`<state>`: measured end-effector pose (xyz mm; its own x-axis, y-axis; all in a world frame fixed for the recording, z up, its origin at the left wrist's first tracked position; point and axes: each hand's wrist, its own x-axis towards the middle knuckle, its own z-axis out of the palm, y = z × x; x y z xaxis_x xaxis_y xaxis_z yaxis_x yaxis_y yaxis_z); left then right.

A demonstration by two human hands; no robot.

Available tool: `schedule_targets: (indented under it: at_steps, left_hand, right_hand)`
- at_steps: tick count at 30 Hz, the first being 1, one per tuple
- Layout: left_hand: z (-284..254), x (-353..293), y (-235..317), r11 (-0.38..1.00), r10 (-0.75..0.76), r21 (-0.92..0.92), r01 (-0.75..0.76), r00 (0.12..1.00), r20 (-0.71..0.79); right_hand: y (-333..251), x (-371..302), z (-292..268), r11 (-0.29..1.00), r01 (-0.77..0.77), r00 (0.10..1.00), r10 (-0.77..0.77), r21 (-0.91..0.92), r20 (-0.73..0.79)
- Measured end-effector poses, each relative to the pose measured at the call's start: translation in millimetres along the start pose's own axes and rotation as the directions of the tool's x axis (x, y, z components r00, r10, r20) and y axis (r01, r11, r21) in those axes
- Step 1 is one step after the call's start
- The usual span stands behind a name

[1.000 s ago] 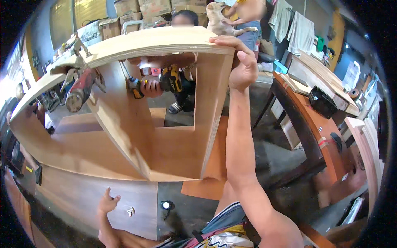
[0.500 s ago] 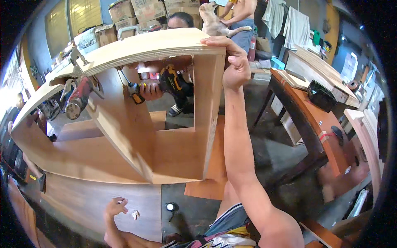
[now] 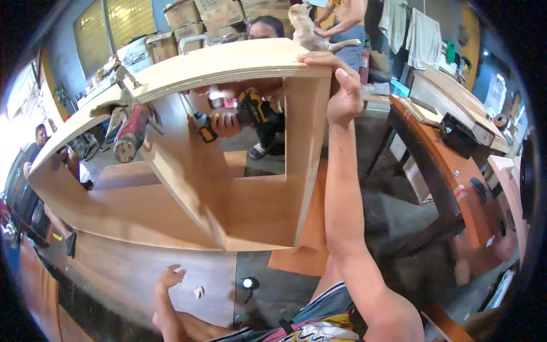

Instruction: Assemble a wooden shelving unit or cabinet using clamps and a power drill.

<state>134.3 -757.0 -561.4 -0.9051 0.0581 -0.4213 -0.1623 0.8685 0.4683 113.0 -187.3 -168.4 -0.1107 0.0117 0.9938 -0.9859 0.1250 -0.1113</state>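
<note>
My right hand (image 3: 342, 94) grips the top right corner of an open wooden cabinet carcass (image 3: 228, 57), fingers laid over the top edge and thumb bent beside it. Its forearm rises past the cabinet's right side. My left hand does not show. A metal clamp with a red handle (image 3: 130, 137) hangs at the cabinet's top front edge. Through the opening, a co-worker's hand (image 3: 227, 124) shows beside a black-and-yellow power drill (image 3: 253, 108). What looks like my bare foot (image 3: 170, 277) is at the lower left, near a small crumpled white thing (image 3: 199, 292).
A co-worker's head (image 3: 266, 27) shows behind the cabinet. Another person (image 3: 347, 23) stands by a light-coloured dog (image 3: 302, 23). A dark-legged wooden table (image 3: 439, 148) with a black case (image 3: 458, 134) is at the right. A person (image 3: 43, 134) sits at the far left. A small lit lamp (image 3: 248, 283) is on the floor.
The whole view has shifted, so things sit farther right in the picture. More of the seated person at the left shows. My right hand stays on the same cabinet corner.
</note>
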Motion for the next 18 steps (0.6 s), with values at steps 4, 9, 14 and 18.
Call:
schedule_targets:
  at_steps: [4, 9, 14, 18]
  left_hand:
    - [2, 15, -8, 0.997, 0.018, -0.069, -0.015, 0.999, 0.036]
    - [-9, 15, -31, 0.999, -0.028, -0.046, 0.023, 0.993, -0.113]
    - [-10, 3, 3, 0.990, -0.017, -0.140, 0.006, 0.997, -0.079]
    - [-20, -12, -40, 0.999, -0.013, -0.036, 0.008, 0.989, -0.145]
  right_hand:
    - [0, -1, -2, 1.000, -0.013, 0.999, 0.012, -0.028, -0.033]
    - [-4, -1, -1, 0.996, -0.062, 0.997, 0.059, -0.056, -0.046]
    - [-4, -1, -8, 0.978, -0.059, 0.998, 0.051, -0.201, -0.044]
    - [3, 2, 12, 0.979, -0.039, 0.996, 0.023, -0.198, -0.081]
